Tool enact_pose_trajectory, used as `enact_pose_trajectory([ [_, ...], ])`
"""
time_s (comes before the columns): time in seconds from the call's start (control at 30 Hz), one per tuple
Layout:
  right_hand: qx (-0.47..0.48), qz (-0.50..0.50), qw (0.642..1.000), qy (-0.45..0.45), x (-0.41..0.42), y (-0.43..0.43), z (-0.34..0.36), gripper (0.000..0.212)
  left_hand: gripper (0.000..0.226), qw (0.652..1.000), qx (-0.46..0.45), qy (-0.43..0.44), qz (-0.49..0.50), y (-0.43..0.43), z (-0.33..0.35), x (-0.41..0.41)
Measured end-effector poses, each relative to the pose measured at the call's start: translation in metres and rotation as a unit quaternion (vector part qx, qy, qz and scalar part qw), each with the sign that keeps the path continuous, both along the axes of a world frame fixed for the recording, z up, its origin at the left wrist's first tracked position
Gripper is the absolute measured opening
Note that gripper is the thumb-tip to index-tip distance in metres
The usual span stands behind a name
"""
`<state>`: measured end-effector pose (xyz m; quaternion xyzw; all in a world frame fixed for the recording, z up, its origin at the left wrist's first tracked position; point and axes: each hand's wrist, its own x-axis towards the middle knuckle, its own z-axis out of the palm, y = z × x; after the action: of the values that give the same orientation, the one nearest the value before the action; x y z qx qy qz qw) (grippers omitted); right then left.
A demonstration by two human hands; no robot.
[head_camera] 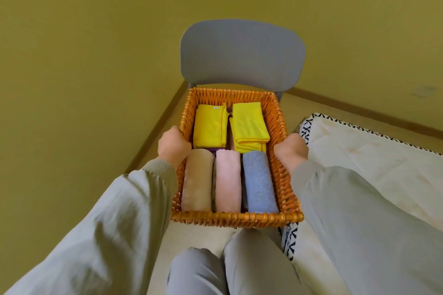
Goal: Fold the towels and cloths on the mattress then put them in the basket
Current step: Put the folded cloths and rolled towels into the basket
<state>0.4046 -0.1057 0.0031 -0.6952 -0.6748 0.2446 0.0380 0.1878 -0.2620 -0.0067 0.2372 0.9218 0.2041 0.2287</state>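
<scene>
Olive-yellow walls [84, 43] meet a pale floor [158, 127] along a wooden skirting strip, and a grey chair [242, 55] with a rounded, matte backrest stands beyond both hands. Between the hands is the basket [236, 218], a rectangular tray of glossy orange wicker with a braided rim. The left hand [173, 145] grips its left rim, fingers curled over the edge, and the right hand [291, 149] grips the right rim the same way; both wrists come out of loose grey-green sleeves with ribbed cuffs.

On the far side of the hands, two smooth yellow cloths lie folded flat in the basket, the left yellow cloth [210, 127] a neat rectangle, the right yellow cloth [249, 124] stacked in layers. Nearer than the hands, three plush towels lie rolled side by side and touching: a beige towel [197, 181] by the left forearm, a pink towel [227, 181] in the middle, a blue-grey towel [260, 182] with a looped pile by the right forearm.

The cream quilted mattress [359, 151], with black-and-white patterned edging, lies outside the right hand, under that arm. Whether the basket rests on the chair seat cannot be told
</scene>
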Motion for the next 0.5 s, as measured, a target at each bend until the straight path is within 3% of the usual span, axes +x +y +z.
enact_pose_trajectory([
  [0.27,-0.029,0.047,0.998,-0.034,-0.027,-0.044,0.093,0.017,0.022,0.995,-0.007,-0.054,0.082,-0.072,0.078,-0.004],
  [0.5,-0.042,0.128,0.991,-0.024,-0.090,-0.096,0.184,0.024,0.018,0.985,0.009,-0.034,0.167,-0.164,0.173,-0.031],
])
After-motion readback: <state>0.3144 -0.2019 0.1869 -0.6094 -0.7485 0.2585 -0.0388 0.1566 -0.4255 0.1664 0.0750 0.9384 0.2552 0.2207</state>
